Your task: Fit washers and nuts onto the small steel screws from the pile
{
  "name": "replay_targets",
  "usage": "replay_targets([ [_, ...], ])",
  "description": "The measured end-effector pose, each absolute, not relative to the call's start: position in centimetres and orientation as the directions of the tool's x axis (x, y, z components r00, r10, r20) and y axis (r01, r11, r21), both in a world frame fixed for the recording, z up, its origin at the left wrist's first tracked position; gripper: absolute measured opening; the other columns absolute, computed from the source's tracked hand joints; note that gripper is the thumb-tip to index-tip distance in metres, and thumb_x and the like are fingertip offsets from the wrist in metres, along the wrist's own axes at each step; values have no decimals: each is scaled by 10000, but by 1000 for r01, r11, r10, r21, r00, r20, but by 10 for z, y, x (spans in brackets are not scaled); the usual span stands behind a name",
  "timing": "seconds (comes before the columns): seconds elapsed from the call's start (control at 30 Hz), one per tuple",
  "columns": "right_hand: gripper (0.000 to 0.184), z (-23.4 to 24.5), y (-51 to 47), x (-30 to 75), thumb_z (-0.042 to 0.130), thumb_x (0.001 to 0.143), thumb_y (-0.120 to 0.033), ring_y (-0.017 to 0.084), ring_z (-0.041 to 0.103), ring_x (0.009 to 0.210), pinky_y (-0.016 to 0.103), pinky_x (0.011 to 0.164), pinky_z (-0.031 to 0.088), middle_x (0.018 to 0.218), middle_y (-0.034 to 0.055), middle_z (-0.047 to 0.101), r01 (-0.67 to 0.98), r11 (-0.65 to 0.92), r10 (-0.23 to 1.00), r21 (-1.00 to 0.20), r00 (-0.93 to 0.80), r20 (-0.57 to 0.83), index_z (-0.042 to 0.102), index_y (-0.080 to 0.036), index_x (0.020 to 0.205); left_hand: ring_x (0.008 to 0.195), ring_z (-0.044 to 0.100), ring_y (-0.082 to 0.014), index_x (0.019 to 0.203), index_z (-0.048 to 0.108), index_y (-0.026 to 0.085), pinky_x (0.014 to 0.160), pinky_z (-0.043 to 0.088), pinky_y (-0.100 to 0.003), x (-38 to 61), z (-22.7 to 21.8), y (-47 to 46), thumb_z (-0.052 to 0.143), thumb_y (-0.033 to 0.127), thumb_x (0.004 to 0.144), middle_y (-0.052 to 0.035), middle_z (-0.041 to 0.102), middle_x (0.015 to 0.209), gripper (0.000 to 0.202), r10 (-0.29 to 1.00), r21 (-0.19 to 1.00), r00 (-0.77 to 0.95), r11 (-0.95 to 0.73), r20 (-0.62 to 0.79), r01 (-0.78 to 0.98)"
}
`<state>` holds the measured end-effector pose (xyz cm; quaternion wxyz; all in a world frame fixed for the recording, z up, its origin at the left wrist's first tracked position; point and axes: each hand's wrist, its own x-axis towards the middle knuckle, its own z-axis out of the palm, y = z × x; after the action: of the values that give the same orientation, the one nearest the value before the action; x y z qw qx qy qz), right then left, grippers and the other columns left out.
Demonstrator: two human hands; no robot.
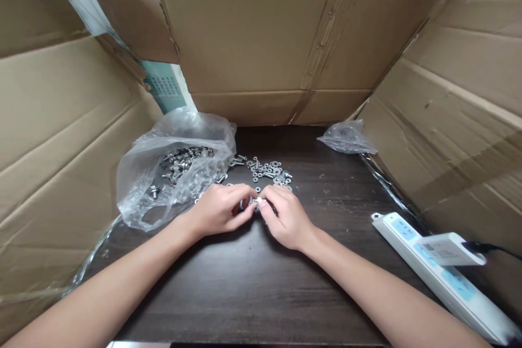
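Viewing remotely: small metal piece lies between the fingertips of both hands, over the dark table. I see left hand and right hand each pinching it, thumb against forefinger. Fingers cover most of it; I cannot tell its type. Loose hardware sits just beyond the hands. Plastic bag film blurs some bolts inside. Power strip runs out of frame.
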<state>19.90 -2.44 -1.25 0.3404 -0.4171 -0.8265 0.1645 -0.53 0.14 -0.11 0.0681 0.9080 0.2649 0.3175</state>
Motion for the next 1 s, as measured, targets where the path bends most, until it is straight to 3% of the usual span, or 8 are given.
replay_targets([
  [0.17, 237, -13, -26, 199, 411, 977, -229, 189, 489, 699, 341, 715, 372, 717, 17, 549, 578, 587, 809, -567, -403, 428, 416, -224, 740, 517, 563, -82, 967, 623, 171, 517, 419, -201, -5, -1, 2, 553, 225, 944, 29, 661, 695, 92, 525, 291, 658, -850, 540, 439],
  [0.37, 108, -12, -29, 197, 460, 938, -219, 204, 518, 753, 346, 722, 398, 806, 40, 585, 575, 600, 798, -556, -388, 461, 486, -215, 834, 521, 573, -88, 973, 625, 179, 520, 426, -209, -6, 1, 1, 535, 234, 941, 32, 658, 685, 110, 526, 297, 663, -850, 533, 435],
  [1.0, 253, -11, -25, 199, 409, 997, -230, 192, 487, 719, 351, 734, 375, 724, 18, 548, 599, 607, 793, -522, -423, 437, 462, -219, 750, 541, 587, -94, 989, 614, 176, 524, 441, -214, -5, 0, 2, 523, 225, 958, 20, 667, 717, 107, 523, 274, 663, -850, 535, 449],
])
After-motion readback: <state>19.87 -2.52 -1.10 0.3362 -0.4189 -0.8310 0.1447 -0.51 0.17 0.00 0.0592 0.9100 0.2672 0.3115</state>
